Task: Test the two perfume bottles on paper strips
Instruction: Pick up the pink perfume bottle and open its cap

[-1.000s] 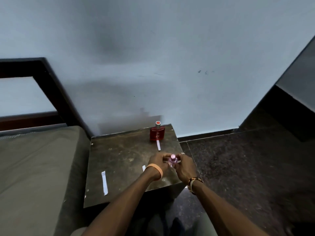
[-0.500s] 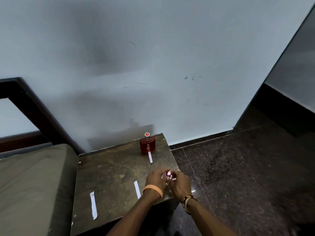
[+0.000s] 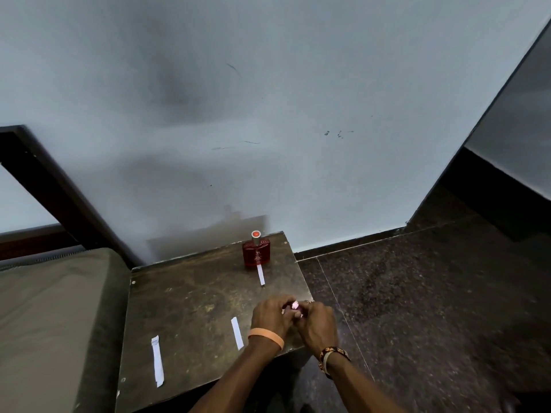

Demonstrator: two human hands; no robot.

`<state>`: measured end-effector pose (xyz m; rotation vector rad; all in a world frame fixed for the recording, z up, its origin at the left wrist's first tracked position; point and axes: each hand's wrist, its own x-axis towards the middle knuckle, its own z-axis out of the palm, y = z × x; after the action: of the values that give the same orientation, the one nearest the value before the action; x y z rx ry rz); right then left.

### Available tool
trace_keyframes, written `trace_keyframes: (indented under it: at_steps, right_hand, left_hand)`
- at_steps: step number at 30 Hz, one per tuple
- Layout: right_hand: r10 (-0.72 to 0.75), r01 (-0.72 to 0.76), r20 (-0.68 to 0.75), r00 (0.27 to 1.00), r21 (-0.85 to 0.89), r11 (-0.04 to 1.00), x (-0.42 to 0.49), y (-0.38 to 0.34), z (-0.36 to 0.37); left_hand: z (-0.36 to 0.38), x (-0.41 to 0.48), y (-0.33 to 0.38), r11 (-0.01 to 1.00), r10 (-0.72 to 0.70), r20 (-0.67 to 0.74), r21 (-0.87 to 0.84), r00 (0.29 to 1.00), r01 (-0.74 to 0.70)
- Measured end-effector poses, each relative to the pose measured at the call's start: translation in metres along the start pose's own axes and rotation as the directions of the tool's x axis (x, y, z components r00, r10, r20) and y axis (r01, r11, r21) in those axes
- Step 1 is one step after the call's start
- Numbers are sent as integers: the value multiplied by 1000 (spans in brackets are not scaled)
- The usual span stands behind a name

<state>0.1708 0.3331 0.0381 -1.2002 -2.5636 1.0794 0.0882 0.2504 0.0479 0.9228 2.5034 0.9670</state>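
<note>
Both forearms come in from the bottom edge: orange wristband (image 3: 266, 336) on my left, beaded bracelet (image 3: 331, 354) on my right. Left hand (image 3: 272, 315) and right hand (image 3: 317, 326) meet at the near right corner of the desk (image 3: 185, 299), knuckles touching. Fingers (image 3: 288, 313) of both are curled tight round the pink perfume bottle (image 3: 295, 306), so only its pale pink top shows in the gap between them. Can't tell if the bottle's base sits on the desk or is lifted. Three white paper strips lie flat on the desktop. The near strip (image 3: 157, 360) is at the left front, well apart from my hands. The middle strip (image 3: 237, 333) is just beside my left wrist, not touching. The far strip (image 3: 261, 274) lies with its far end at the foot of the red perfume bottle (image 3: 257, 253). That one stands upright near the back right corner, silver collar with a red top, nobody touching it. Mattress (image 3: 53, 308) butts against the desk's left side, dark bed frame (image 3: 56, 192) behind it. Dark speckled floor (image 3: 417, 293) to the right. Grey-blue wall (image 3: 268, 114) behind, scuffed.
</note>
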Motion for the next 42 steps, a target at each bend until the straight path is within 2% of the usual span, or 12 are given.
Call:
trace_keyframes:
  at_steps: [4,9,15,21,26,36,42]
  right_hand:
    - [22,-23,-19,1000,-36,999,1,-1,-3]
    - [3,-3,-8,1000,-41,999,0,-3,-1]
    - [13,-13,-21,1000,-31,999,-1,-3,-3]
    - [5,-6,-28,1000,-44,999,-2,-5,-4]
    - [12,-13,-27,1000,-28,1000,-3,-5,-4]
    - [13,-13,-18,1000,-17,1000,-3,-5,-5]
    - [18,-19,54,998,19,1000,-5,-6,-8]
  left_hand:
    - [-1,-3,6,993,111,58,21,992,-112]
    - [-4,-2,4,999,-15,-3,-37,1000,15]
    - [-1,-7,1,996,82,55,-33,995,-81]
    - [-4,-5,1,999,25,49,-48,999,-23]
    - [-6,-4,-1,994,102,70,-33,992,-100]
    - [-6,-2,0,996,86,99,-33,991,-84]
    - [-12,-1,4,995,51,46,-91,998,-46]
